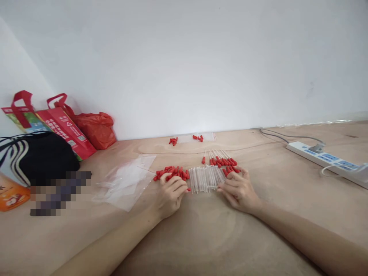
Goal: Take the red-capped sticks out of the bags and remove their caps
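My left hand (172, 193) is closed in a pinch, with a red rubber dropper bulb (189, 189) showing at its fingertips. Just beyond it lies a heap of loose red bulbs (171, 171). My right hand (240, 191) pinches the end of a clear dropper tube (212, 187), which points left. Between the hands, a row of clear tubes (202, 177) lies side by side on the table. Behind my right hand, droppers with red bulbs fitted (222, 161) are laid together, bulbs toward me and tubes pointing away.
Clear plastic bags (129, 180) lie flat on the left of the wooden table (198, 234). Near the wall, a bag (185, 138) has red-bulbed droppers at it. A power strip (324, 159) with cords sits right. Shopping bags (67, 126) and a black bag (48, 157) stand left.
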`<action>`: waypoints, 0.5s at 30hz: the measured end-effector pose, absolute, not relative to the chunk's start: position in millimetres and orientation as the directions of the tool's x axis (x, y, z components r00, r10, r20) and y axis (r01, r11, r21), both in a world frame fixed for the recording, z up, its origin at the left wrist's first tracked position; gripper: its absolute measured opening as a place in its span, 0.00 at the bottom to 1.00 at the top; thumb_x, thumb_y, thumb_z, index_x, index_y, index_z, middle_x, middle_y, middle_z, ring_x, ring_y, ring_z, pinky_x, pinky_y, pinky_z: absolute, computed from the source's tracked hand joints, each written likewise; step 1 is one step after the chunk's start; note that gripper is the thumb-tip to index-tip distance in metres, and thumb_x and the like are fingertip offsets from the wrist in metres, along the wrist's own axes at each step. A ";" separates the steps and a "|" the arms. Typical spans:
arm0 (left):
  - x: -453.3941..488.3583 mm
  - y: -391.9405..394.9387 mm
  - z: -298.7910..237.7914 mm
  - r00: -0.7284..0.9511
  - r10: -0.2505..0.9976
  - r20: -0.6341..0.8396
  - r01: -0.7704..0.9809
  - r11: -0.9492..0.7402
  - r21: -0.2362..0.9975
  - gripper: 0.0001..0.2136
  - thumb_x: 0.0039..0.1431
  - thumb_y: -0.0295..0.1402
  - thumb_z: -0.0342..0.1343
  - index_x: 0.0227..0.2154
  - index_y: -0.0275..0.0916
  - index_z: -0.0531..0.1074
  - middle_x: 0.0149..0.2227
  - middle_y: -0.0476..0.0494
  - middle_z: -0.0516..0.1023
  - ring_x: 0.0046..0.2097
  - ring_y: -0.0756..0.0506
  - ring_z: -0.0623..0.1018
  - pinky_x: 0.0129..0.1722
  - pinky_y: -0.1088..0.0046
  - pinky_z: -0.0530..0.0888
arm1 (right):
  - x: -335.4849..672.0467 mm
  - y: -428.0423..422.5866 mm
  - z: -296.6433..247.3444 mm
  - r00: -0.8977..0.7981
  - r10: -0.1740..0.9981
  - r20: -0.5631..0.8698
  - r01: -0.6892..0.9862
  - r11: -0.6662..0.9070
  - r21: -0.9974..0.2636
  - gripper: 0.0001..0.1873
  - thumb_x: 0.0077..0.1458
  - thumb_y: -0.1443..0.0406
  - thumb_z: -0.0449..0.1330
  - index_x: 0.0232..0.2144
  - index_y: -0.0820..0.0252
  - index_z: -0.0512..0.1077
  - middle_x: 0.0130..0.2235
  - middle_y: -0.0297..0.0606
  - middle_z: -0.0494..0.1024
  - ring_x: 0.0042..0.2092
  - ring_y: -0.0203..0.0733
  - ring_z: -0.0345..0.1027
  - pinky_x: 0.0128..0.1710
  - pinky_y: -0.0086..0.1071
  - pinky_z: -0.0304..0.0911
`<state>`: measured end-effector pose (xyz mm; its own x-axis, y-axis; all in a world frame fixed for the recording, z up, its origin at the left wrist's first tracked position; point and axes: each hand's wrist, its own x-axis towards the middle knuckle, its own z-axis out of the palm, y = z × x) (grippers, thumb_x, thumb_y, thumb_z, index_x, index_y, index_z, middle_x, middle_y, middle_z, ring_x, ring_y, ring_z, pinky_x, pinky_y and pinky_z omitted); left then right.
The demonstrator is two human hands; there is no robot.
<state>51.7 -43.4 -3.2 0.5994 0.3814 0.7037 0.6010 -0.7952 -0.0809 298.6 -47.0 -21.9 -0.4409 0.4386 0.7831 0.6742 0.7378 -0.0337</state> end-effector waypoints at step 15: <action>-0.8 16.8 25.1 0.045 0.867 0.496 0.842 -0.300 0.448 0.11 0.48 0.33 0.51 0.36 0.37 0.67 0.31 0.47 0.72 0.30 0.49 0.71 0.31 0.72 0.70 | 317.1 -25.7 -25.4 -0.131 0.617 0.776 0.882 0.430 -0.193 0.11 0.53 0.65 0.50 0.31 0.55 0.74 0.26 0.34 0.77 0.31 0.37 0.66 0.47 0.39 0.43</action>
<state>-0.8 16.8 25.1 0.0451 0.8670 0.4963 0.8424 -0.3001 0.4476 317.1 -25.7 -25.4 -0.1305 0.6169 0.7762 0.8820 0.4297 -0.1932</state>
